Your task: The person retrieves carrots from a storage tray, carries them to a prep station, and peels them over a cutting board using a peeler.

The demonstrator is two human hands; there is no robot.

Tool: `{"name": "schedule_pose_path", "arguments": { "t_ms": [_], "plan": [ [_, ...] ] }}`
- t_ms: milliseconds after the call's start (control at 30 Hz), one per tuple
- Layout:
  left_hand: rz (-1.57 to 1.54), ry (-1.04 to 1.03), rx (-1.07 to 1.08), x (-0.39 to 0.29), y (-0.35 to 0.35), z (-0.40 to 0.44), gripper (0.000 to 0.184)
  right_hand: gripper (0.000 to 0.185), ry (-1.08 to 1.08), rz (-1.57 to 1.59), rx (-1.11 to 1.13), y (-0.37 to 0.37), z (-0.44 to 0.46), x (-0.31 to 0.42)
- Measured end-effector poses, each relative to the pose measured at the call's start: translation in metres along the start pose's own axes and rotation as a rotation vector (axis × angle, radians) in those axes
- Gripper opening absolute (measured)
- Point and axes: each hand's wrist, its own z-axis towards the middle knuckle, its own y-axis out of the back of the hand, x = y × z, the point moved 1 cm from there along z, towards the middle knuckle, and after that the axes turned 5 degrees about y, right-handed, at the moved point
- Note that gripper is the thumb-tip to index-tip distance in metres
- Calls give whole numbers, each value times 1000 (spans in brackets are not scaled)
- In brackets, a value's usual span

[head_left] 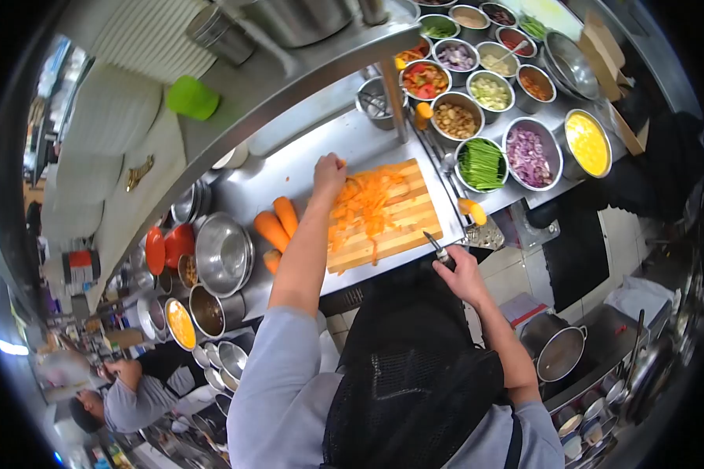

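My left hand is closed at the far left corner of the cutting board, and a small orange piece of carrot shows at its fingers. Orange carrot peelings lie scattered over the striped wooden cutting board. In my right hand, near the board's right front corner, is a peeler with a dark handle, its metal end pointing toward the board. Whole carrots rest on the steel counter left of the board, partly hidden behind my left forearm.
Metal bowls of chopped red onion, green pieces and yellow liquid stand at the right. Steel bowls are stacked at the left. A shelf overhangs the counter's back. Another person works at lower left.
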Motion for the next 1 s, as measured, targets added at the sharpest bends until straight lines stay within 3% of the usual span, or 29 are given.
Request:
{"name": "schedule_pose_path", "arguments": {
  "t_ms": [167, 233, 333, 467, 533, 633, 700, 767, 833, 1000],
  "plan": [
    [-174, 31, 284, -32, 51, -49, 19, 31, 22, -50, 53, 6, 27, 30],
    [-63, -171, 505, -37, 57, -92, 18, 29, 21, -62, -33, 4, 33, 27],
    [-82, -313, 382, -54, 81, -136, 24, 32, 25, -158, -33, -7, 65, 28],
    [-176, -197, 406, -53, 96, -142, 40, 40, 65, -326, -5, -30, 141, 36],
    [-87, -41, -59, -46, 89, -139, 48, 41, 106, -340, -55, -52, 179, 33],
    [-110, 77, -40, -27, 44, -135, 57, 39, 128, -416, -30, -77, 210, 37],
    [-149, 19, -11, -39, 30, -141, 56, 38, 152, -437, 96, -90, 213, 41],
    [-196, -18, 31, -46, 27, -159, 56, 31, 189, -352, 88, -98, 199, 37],
    [-266, -123, 121, -50, 31, -162, 55, 26, 119, -245, 322, -95, 194, 46],
    [-259, -99, 50, -48, 44, -119, 52, 35, 37, 37, 340, -58, 162, 45]
  ]
}}
